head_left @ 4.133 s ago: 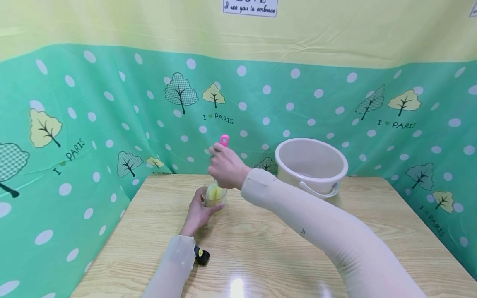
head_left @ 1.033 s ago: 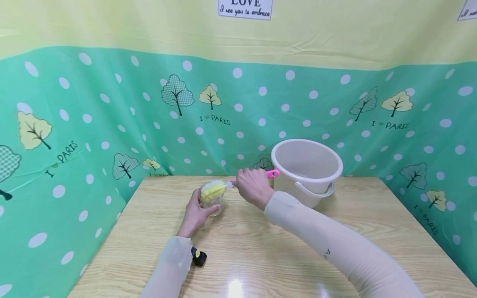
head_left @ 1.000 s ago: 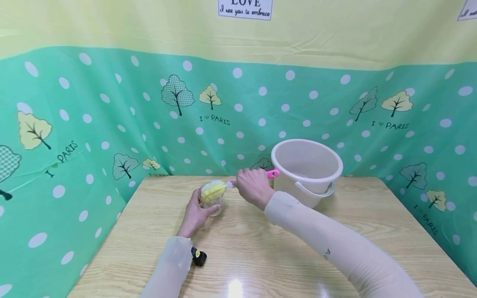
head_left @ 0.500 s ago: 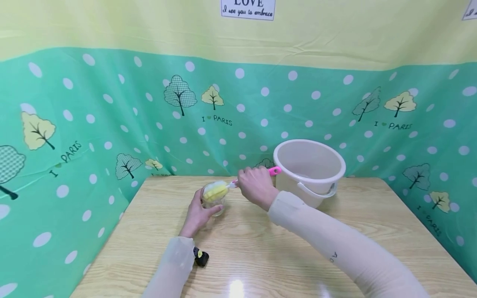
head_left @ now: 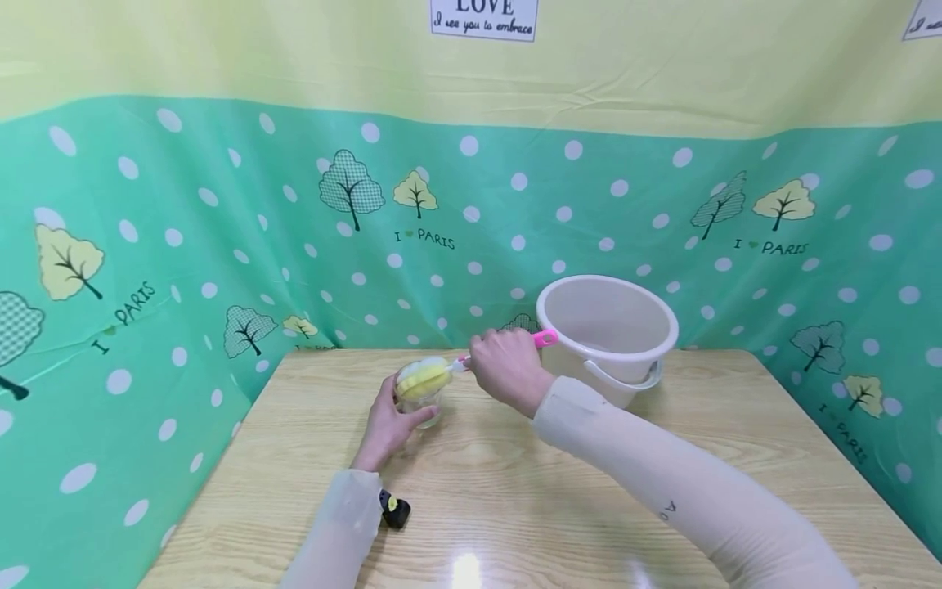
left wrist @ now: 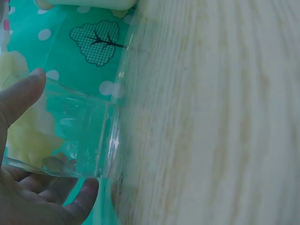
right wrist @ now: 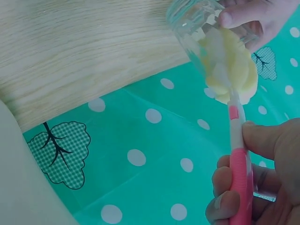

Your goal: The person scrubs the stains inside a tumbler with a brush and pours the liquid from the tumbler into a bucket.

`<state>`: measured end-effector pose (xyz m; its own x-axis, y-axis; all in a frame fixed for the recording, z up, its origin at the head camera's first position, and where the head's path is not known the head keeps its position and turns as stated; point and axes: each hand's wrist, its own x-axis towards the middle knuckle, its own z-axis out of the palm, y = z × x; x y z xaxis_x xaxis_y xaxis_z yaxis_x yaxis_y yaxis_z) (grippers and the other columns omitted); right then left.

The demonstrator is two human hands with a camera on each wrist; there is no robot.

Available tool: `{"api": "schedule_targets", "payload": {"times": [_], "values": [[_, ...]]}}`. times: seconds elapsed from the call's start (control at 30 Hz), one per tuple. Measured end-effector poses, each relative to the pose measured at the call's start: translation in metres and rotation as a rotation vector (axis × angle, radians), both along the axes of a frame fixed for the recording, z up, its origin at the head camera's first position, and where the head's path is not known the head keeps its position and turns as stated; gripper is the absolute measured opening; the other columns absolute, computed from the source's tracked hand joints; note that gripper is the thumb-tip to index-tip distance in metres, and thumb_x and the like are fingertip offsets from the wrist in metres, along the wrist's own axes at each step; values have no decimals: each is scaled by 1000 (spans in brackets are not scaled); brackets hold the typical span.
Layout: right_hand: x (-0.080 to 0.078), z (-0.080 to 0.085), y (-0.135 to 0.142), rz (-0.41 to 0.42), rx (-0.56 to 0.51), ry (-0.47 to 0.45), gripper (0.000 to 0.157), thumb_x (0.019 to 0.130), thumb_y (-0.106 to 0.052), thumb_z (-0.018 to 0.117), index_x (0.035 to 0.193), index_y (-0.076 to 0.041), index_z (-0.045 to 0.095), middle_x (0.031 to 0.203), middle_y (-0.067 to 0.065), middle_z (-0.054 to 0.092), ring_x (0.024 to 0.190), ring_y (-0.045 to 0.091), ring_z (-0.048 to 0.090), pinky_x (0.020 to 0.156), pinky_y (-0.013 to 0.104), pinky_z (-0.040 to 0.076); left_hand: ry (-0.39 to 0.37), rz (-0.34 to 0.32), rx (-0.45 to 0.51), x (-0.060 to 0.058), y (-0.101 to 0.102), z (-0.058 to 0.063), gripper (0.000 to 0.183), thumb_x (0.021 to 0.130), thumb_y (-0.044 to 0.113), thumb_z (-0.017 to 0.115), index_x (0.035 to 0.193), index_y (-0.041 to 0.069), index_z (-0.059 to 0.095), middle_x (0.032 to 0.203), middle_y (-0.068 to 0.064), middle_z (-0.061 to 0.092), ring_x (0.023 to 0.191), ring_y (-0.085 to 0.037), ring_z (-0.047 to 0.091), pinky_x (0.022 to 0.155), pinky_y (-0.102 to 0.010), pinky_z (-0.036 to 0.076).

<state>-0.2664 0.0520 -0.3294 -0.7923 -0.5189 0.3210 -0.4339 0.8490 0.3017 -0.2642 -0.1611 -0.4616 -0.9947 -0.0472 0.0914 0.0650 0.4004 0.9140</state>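
Observation:
My left hand (head_left: 390, 425) holds a clear glass (left wrist: 89, 136) from its left side, the thumb on one side and the fingers round the other. The sponge head (right wrist: 229, 65) of a cup brush, yellow and white, sits at the glass's mouth, partly inside and partly out. My right hand (head_left: 509, 366) grips the brush by its pink handle (right wrist: 241, 183), which slants up to the right. In the head view the handle's end shows beyond the fist, in front of the bucket's rim.
A whitish bucket (head_left: 574, 372) with a hanging handle stands at the back right of the wooden table (head_left: 515, 491). A black object (head_left: 395, 511) with a yellow mark is beside the left wrist. A green dotted curtain (head_left: 486, 270) encloses the table's back and sides.
About four seconds ago the brush stood upright with its sponge deeper in the glass. The right hand has since moved right and lower, tilting the handle. Little differs over the last second.

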Motion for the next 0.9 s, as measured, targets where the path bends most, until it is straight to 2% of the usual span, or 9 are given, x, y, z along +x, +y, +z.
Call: {"api": "schedule_targets", "payload": {"times": [0.3,0.63,0.9], "values": [[5,4,4,-18,2,-50,29,85,-38,71,83,-12,60,65,1,51,52,16,46,44,29,38,4,2,1,0,-1,-1,90,71,29,85,143,13,33,135,-14,49,122,-32,48,105,-49,37],[8,6,7,6,42,-22,25,83,-34,73,93,-13,64,76,1,53,55,15,45,45,25,37,13,2,-4,2,0,0,91,71,31,85,143,11,32,134,-15,49,121,-32,48,103,-50,38],[10,3,13,67,22,7,21,84,-27,73,97,-13,65,81,1,56,55,14,45,44,24,37,5,1,-2,2,0,0,90,71,33,85,142,11,33,132,-13,51,119,-31,50,102,-50,39]]}}
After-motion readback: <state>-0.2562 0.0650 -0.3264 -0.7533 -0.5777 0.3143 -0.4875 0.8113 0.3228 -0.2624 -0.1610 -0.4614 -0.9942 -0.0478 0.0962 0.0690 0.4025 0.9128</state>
